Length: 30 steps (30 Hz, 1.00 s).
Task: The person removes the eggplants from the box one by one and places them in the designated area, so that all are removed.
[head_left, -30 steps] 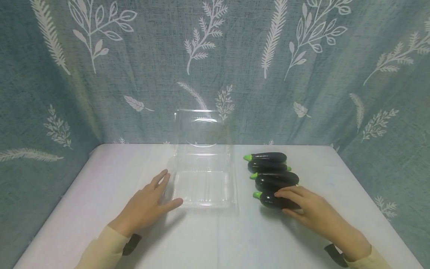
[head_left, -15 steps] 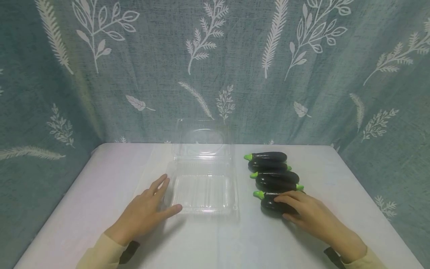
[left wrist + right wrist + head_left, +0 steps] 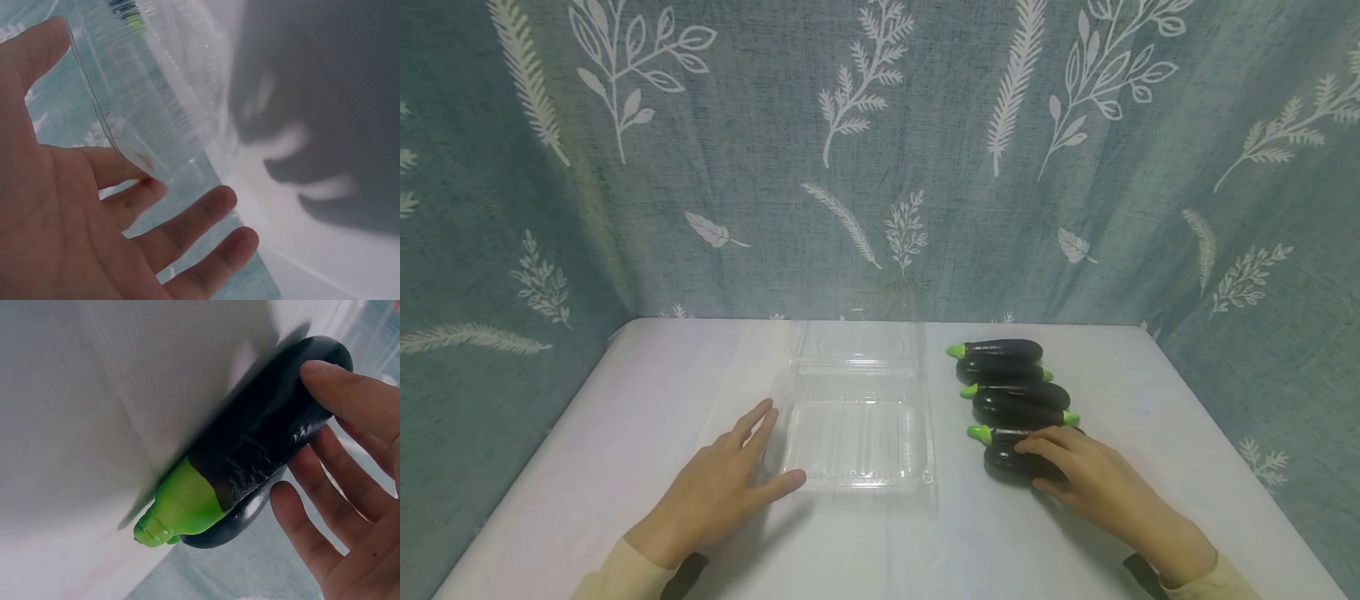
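The left hand (image 3: pixel 711 492) rests at the near left corner of a clear plastic clamshell box (image 3: pixel 857 482), fingers spread and fairly straight. In the left wrist view its thumb tip meets the rim of the box (image 3: pixel 100 115). Behind the base, the see-through lid (image 3: pixel 856 343) leans back, its upper part faint. On the right, the right hand (image 3: pixel 1105 479) grips the nearest dark eggplant (image 3: pixel 1006 461), which lies on the table. The right wrist view shows the thumb on one side of this eggplant (image 3: pixel 262 419), its green stem end pointing away, fingers on the other side.
Several more glossy eggplants (image 3: pixel 1018 408) lie in a column behind the held one, green stems pointing alternately left and right. A white cloth covers the table (image 3: pixel 887 550). A teal leaf-print curtain (image 3: pixel 760 150) hangs behind and at both sides.
The box lid has tipped further back and lower, and the base has come slightly nearer. The gripped eggplant has moved a little toward the person, showing more of the one behind it.
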Motion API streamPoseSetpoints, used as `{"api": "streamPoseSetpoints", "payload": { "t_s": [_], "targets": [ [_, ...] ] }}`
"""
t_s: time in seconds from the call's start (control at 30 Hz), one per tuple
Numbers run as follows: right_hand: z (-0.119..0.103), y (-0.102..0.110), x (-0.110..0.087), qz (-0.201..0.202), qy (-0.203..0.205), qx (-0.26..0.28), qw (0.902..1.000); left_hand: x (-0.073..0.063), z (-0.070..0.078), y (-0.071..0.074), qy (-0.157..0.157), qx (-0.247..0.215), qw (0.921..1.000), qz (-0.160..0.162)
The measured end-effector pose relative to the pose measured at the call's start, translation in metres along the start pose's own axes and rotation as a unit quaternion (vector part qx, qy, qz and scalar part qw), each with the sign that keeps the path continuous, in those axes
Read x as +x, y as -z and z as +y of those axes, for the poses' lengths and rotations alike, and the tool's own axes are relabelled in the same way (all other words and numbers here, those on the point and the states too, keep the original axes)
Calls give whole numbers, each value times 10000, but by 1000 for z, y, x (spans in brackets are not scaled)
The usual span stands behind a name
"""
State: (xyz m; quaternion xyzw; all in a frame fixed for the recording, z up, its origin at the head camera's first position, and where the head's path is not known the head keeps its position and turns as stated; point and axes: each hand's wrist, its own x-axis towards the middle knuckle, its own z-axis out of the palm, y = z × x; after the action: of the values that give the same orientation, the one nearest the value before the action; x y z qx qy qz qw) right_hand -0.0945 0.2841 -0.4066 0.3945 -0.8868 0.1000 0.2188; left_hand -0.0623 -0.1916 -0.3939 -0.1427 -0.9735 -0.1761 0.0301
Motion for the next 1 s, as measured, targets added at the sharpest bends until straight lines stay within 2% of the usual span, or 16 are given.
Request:
{"api": "streamPoseSetpoints", "payload": {
  "t_s": [0.57,0.8,1.0],
  "targets": [
    [1,1,1,110,-25,10,9999,-9,4,-3,-76,51,9997,217],
    [6,9,6,310,-212,-12,9993,-8,5,-3,-132,-2,9995,288],
    [15,20,11,439,-591,-107,9972,-2,6,4,-195,114,9987,455]
  ]
}}
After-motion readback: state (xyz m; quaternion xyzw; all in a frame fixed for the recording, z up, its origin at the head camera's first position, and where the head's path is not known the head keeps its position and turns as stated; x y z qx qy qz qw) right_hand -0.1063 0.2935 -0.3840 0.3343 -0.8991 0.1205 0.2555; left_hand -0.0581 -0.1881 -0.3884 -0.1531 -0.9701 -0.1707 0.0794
